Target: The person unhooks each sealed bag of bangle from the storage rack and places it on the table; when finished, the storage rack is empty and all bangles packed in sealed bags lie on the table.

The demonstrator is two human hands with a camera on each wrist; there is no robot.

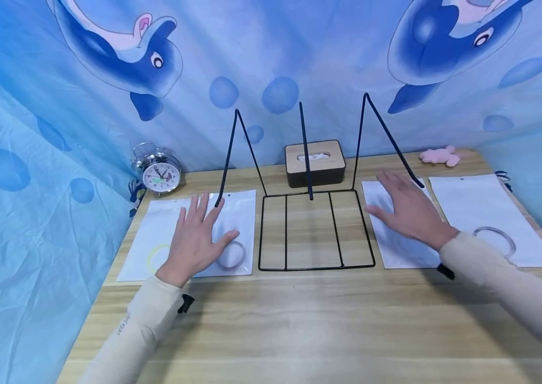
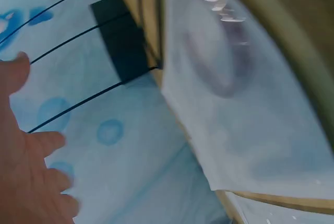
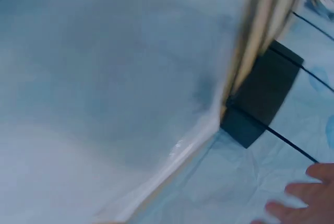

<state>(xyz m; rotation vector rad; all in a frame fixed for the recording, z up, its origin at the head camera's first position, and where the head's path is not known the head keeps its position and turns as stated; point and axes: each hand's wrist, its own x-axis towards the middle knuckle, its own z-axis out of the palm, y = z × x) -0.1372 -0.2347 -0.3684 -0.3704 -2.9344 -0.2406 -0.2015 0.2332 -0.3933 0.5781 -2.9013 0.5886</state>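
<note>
A black wire rack (image 1: 286, 234) with upright bent arms stands mid-table. My left hand (image 1: 194, 240), fingers spread, is over a white plastic bag (image 1: 244, 213) left of the rack. Its fingertips are close to the low end of the rack's left arm; whether they touch, I cannot tell. Through the plastic show a yellow ring (image 1: 152, 260) and a grey ring (image 1: 243, 256). My right hand (image 1: 412, 210) is over another white bag (image 1: 395, 250), fingers extended and holding nothing, near the rack's right arm. In the wrist views both hands hold nothing.
Behind the rack is a black tissue box (image 1: 316, 177) with a wooden top. An alarm clock (image 1: 161, 177) stands at the back left, a pink toy (image 1: 440, 156) at the back right. Far right lies another white bag (image 1: 472, 202) with a grey ring (image 1: 508, 242).
</note>
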